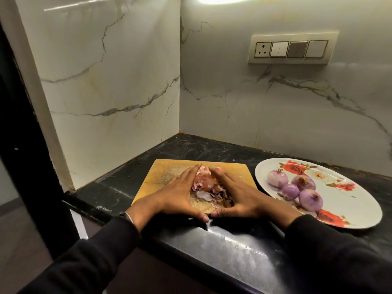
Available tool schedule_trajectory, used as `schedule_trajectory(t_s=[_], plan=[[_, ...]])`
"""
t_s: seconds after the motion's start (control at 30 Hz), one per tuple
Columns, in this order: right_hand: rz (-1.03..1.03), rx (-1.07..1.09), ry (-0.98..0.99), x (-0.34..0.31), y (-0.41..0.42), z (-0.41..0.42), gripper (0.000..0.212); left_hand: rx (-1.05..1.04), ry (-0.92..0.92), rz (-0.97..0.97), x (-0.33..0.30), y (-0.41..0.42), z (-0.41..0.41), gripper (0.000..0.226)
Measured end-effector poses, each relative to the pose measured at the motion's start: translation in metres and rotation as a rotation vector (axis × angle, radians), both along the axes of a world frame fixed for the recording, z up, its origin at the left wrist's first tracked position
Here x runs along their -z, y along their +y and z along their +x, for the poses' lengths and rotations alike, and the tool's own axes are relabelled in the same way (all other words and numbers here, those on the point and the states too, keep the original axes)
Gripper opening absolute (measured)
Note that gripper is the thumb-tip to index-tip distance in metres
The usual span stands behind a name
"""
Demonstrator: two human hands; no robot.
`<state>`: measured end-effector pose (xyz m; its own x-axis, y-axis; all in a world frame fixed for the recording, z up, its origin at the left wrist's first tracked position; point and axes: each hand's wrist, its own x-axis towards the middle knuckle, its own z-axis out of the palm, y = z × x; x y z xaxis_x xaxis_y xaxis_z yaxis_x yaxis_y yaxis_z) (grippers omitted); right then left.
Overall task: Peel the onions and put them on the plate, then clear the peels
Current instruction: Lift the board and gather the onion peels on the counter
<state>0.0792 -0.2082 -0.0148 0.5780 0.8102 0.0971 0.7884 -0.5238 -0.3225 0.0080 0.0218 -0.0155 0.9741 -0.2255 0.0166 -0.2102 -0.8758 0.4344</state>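
A heap of pink and brown onion peels (203, 187) lies on the wooden cutting board (157, 177). My left hand (176, 194) rests flat on the board against the left side of the heap, fingers straight. My right hand (235, 194) lies flat against the right side, and the two thumbs meet at the board's near edge. Several peeled purple onions (297, 187) sit on the white plate (343, 209) with red roses, to the right of the board.
The board and plate stand on a black stone counter (233, 240) in a corner of marble walls. A switch panel (292, 48) is on the back wall. The counter's front edge runs just below my hands.
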Motion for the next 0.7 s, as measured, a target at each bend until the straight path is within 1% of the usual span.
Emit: schedule_trajectory(t_s=[0.07, 0.13, 0.2, 0.27, 0.33, 0.4, 0.5, 0.57, 0.63, 0.7], plan=[[0.025, 0.003, 0.010, 0.000, 0.005, 0.009, 0.118, -0.015, 0.038, -0.087, -0.001, 0.009, 0.013, 0.143], [0.052, 0.008, 0.018, 0.001, 0.008, 0.018, 0.119, -0.036, 0.054, -0.236, -0.005, 0.014, 0.023, 0.137], [0.072, 0.013, 0.033, 0.002, 0.011, 0.024, 0.120, -0.116, 0.005, -0.408, -0.012, 0.016, 0.029, 0.142], [0.102, 0.021, 0.048, 0.002, 0.012, 0.028, 0.122, -0.227, -0.065, -0.520, -0.017, 0.018, 0.037, 0.150], [0.143, 0.026, 0.056, 0.004, 0.012, 0.030, 0.119, -0.282, -0.092, -0.532, -0.018, 0.020, 0.049, 0.149], [0.164, 0.033, 0.068, 0.006, 0.012, 0.032, 0.113, -0.290, -0.057, -0.499, -0.017, 0.019, 0.061, 0.149], [0.203, 0.066, 0.066, 0.008, 0.012, 0.033, 0.098, -0.246, 0.016, -0.422, -0.018, 0.013, 0.077, 0.152], [0.241, 0.088, 0.094, 0.009, 0.012, 0.034, 0.087, -0.190, 0.065, -0.375, -0.019, 0.006, 0.085, 0.149], [0.259, 0.112, 0.110, 0.010, 0.012, 0.035, 0.083, -0.112, 0.088, -0.370, -0.017, -0.001, 0.092, 0.135], [0.274, 0.128, 0.107, 0.011, 0.013, 0.037, 0.086, -0.042, 0.069, -0.394, -0.016, -0.008, 0.093, 0.112]])
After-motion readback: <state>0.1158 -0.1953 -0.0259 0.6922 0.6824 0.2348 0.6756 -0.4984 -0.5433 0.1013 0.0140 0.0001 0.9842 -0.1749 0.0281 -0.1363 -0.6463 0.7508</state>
